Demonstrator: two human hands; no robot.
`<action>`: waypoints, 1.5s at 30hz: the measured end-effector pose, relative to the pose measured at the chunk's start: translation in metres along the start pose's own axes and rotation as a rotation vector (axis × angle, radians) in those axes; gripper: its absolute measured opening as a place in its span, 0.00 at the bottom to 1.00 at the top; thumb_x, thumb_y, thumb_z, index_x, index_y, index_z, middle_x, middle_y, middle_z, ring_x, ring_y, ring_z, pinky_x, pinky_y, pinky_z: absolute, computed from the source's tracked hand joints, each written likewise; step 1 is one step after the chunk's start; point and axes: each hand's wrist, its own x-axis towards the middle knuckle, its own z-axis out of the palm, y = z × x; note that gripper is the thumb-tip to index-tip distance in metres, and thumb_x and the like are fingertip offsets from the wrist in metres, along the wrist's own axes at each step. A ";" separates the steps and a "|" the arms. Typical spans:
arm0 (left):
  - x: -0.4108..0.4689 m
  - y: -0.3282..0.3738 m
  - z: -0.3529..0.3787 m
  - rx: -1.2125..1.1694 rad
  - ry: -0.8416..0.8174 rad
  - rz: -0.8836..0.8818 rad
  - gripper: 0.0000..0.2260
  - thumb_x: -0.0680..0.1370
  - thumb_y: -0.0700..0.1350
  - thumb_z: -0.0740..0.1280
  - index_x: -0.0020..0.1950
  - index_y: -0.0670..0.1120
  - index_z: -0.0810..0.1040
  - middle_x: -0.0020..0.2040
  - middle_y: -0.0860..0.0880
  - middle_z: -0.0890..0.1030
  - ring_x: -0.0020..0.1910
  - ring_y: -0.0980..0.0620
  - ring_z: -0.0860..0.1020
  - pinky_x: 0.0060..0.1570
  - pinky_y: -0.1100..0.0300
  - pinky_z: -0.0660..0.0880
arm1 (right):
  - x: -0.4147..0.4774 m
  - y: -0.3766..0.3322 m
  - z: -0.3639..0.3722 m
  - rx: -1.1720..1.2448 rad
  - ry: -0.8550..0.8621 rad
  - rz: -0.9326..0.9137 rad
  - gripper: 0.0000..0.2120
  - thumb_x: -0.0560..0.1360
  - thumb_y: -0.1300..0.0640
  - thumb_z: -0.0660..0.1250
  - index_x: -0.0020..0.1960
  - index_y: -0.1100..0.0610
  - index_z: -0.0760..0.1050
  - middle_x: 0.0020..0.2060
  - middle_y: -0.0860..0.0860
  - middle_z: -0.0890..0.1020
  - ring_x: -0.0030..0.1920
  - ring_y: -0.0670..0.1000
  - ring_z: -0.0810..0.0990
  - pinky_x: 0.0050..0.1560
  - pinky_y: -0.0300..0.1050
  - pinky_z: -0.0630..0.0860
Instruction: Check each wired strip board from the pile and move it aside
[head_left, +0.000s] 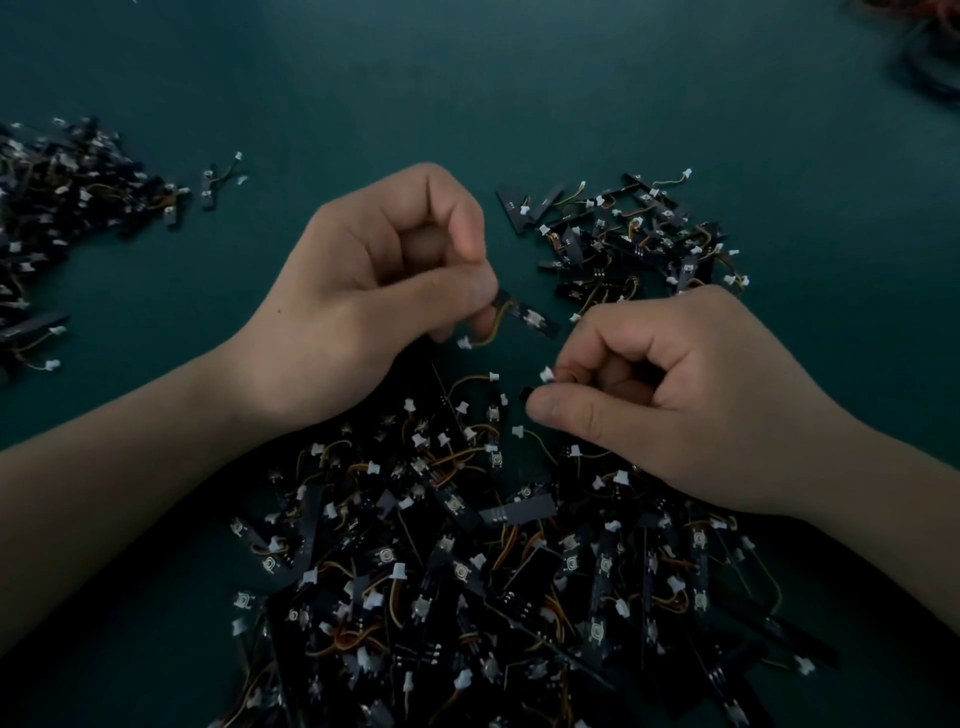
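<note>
Mid-check over the pile (467, 582) at the bench's near edge: left hand (374, 291) pinched a wired strip board (525, 315), right hand (691, 405) pinched a white connector (547, 374); laying the board aside looked due next.

Forearms angled inward, left hand (374, 291) pinching a strip board (524, 316), right hand (675, 400) curled, apparently pinching a second board (525, 393)

Left grip (374, 291), right grip (675, 395) bare; forearms (130, 483) bare; mole (280, 310) near left wrist.
</note>
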 end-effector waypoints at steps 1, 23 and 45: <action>0.001 0.000 -0.001 -0.018 0.019 -0.003 0.04 0.78 0.41 0.68 0.49 0.47 0.73 0.36 0.48 0.79 0.34 0.53 0.77 0.37 0.63 0.72 | 0.000 0.000 0.000 -0.005 -0.021 -0.002 0.13 0.75 0.39 0.72 0.39 0.47 0.80 0.24 0.49 0.73 0.23 0.48 0.70 0.29 0.30 0.65; -0.006 0.007 0.008 0.400 -0.116 -0.022 0.07 0.81 0.47 0.69 0.43 0.49 0.79 0.34 0.53 0.82 0.29 0.59 0.75 0.33 0.71 0.68 | 0.000 -0.001 0.001 0.024 0.189 -0.002 0.15 0.82 0.55 0.69 0.36 0.56 0.79 0.26 0.50 0.76 0.25 0.45 0.72 0.27 0.30 0.63; -0.006 0.006 0.005 0.355 -0.206 0.001 0.07 0.82 0.42 0.68 0.43 0.49 0.77 0.34 0.52 0.80 0.31 0.56 0.74 0.34 0.67 0.69 | -0.001 -0.003 0.001 0.023 0.086 -0.033 0.18 0.81 0.53 0.66 0.33 0.56 0.73 0.23 0.50 0.71 0.23 0.51 0.69 0.25 0.34 0.62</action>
